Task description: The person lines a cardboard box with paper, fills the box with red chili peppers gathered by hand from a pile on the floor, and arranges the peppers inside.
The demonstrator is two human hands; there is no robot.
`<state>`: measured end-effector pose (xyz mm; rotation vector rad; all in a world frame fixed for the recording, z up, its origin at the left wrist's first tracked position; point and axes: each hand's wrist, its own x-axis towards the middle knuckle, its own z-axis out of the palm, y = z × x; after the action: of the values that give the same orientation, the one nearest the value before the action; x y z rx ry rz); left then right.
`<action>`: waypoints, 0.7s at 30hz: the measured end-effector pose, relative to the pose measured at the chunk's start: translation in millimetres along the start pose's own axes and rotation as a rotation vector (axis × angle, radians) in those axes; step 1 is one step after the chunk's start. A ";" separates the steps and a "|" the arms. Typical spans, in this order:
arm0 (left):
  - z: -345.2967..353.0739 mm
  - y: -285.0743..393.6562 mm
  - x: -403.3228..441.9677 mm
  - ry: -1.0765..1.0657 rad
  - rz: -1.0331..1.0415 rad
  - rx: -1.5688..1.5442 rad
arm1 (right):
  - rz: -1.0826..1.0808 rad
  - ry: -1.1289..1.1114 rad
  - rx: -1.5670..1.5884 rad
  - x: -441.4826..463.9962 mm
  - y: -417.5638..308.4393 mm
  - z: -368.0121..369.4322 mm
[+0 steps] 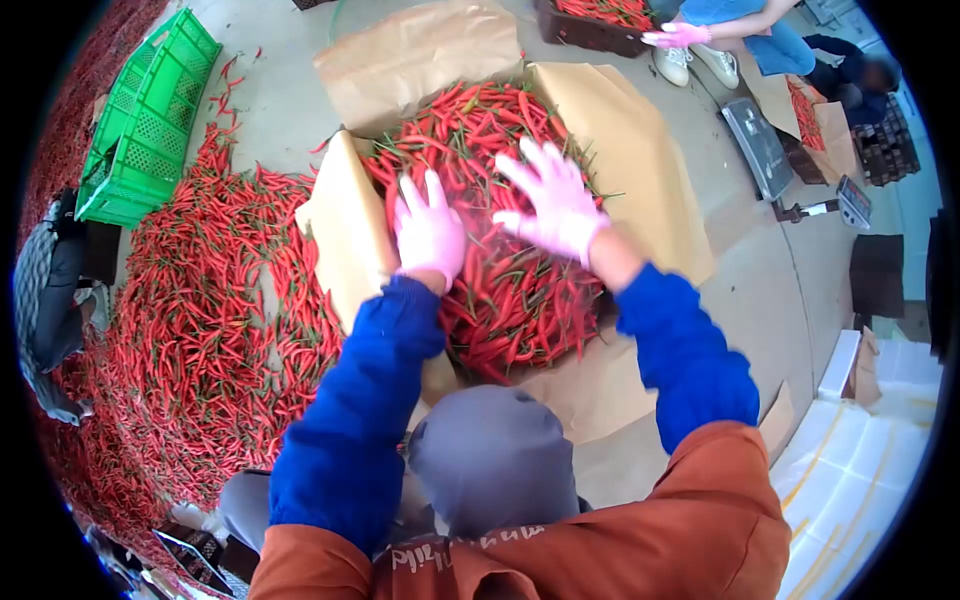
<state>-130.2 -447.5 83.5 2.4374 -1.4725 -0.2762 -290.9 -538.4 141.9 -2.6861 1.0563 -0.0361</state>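
A paper-lined box (630, 150) stands in front of me, heaped with red chilli peppers (520, 310) that have green stems. Both my hands wear pink-and-white gloves and rest over the heap. My left hand (430, 232) lies near the box's left paper flap, fingers stretched forward on the peppers. To its right, my right hand (557, 203) is spread across the middle of the pile, with no pepper gripped in it. The peppers between and below my hands are somewhat blurred. Brown paper flaps fold outward around the box.
Loose chillies (210, 320) cover the floor at left, beside a green plastic crate (150, 130). A scale (757, 148) with a display (853, 203) stands at right. Other people work at upper right and far left. White foam boxes (860, 450) are stacked at lower right.
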 end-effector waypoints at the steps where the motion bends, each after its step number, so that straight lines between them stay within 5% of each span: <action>1: 3.8 0.4 13.9 0.081 0.074 0.117 | 0.006 -0.069 -0.030 -18.5 -5.4 5.1; 5: 7.9 -10.3 66.9 -0.034 0.059 0.318 | 0.046 -0.024 -0.013 -66.7 -6.9 28.0; 14: 3.9 -21.8 90.7 -0.247 -0.016 0.237 | 0.127 0.004 0.146 -96.4 18.4 47.3; 15: -2.1 -26.4 94.0 -0.228 0.040 0.078 | 0.107 -0.037 0.173 -93.1 19.7 37.4; 16: 3.0 -41.9 103.2 -0.126 0.340 0.327 | 0.102 -0.099 0.207 -89.3 22.5 24.4; 17: -61.4 -24.7 96.9 -0.396 0.264 0.139 | 0.093 -0.178 0.236 -81.5 24.8 13.2; 19: -125.1 -38.4 114.4 -0.503 0.476 0.104 | 0.153 -0.323 0.053 -61.2 22.7 -28.6; 21: -207.6 -78.4 100.0 -0.407 0.248 -0.190 | 0.059 0.032 0.065 -35.8 7.6 -52.6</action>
<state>44.4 -472.8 251.2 2.1032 -1.7953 -0.8545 -328.4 -531.5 193.5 -2.6038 1.1229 -0.1004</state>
